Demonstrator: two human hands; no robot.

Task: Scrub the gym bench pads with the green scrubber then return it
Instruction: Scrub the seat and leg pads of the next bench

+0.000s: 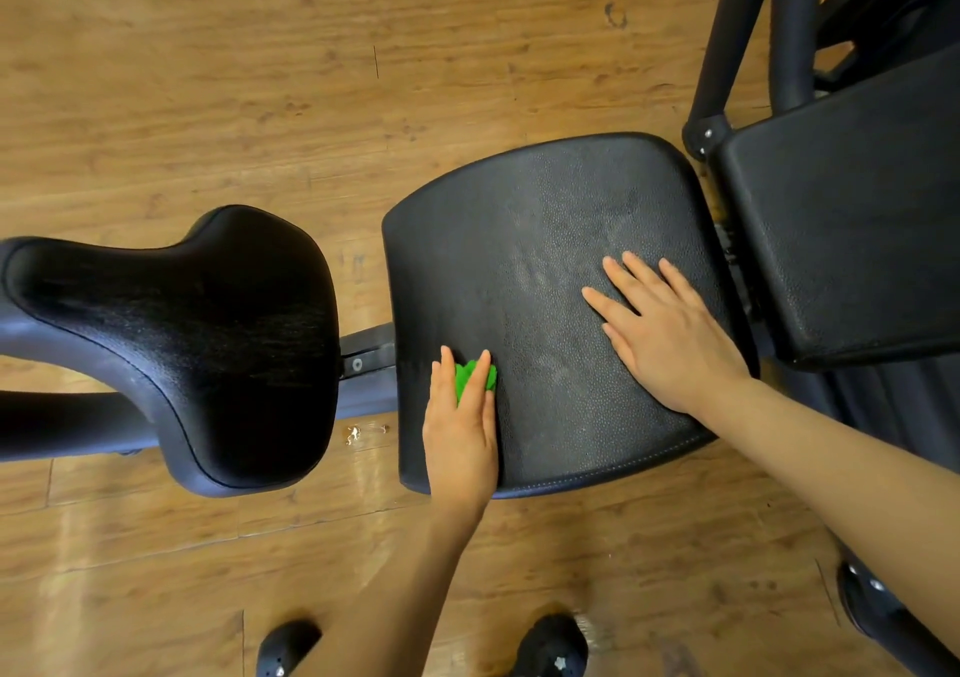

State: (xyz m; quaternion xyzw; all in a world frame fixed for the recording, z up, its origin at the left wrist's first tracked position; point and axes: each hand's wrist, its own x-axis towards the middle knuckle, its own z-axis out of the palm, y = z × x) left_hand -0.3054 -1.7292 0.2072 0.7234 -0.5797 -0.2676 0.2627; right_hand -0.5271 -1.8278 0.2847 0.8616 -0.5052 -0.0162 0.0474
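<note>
**A:** Green, and mostly covered: the scrubber (475,377) lies on the middle seat pad (545,240), close to that pad's left edge, under the fingers of the left hand (460,429).

**B:** Is the grip of that hand clenched round it?

**A:** No. The fingers lie fairly straight over the scrubber and press it flat against the black textured vinyl; green shows between two of them and past the fingertips. The wrist comes in over the near edge of the pad.

**B:** And the right hand (670,333)?

**A:** Its grip is released, holding nothing. The palm lies flat on the same pad, toward its right side, fingers spread and pointing up and to the left. The two hands are apart, with bare vinyl between them. That stretch carries pale, dull streaks.

**B:** What sits beside the pad?

**A:** To its right, just across a narrow gap, is a second black pad (852,224), rectangular with the same grain. To its left, well apart, is a smoother, glossier black pad (208,323) with a curved, saddle-like outline. A dark metal bar (366,354) with a bolt head runs between that one and the seat pad.

**B:** And around the surface?

**A:** Black frame tubes (727,47) rise at the upper right. The floor (208,79) is wood-look plank. A small shiny scrap (354,435) lies on it below the bar. At the bottom edge are the toes of two black shoes (550,645).
</note>
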